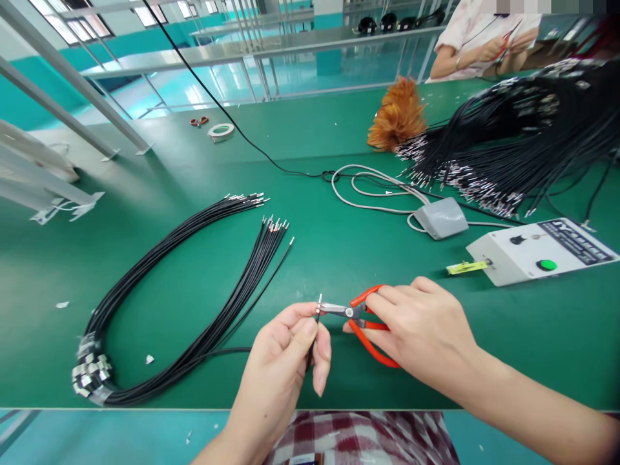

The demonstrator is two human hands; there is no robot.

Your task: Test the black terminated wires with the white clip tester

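Between its thumb and fingers, my left hand pinches a black cable just below its stripped, pale tip. My right hand is closed around the red handles of a pair of scissors. The blades point left and meet the cable end at my left fingertips; whether they cut into it cannot be made out. From my left hand the cable runs left to a curved bundle of black cables, whose bare ends lie fanned out. Metal connectors and clear wrapping gather at the bundle's lower left bend.
A white control box with a green button stands at right, beside a grey sensor-like block on a grey cord. Behind lie a large black cable pile, an orange feather duster and a tape roll. A co-worker sits opposite.
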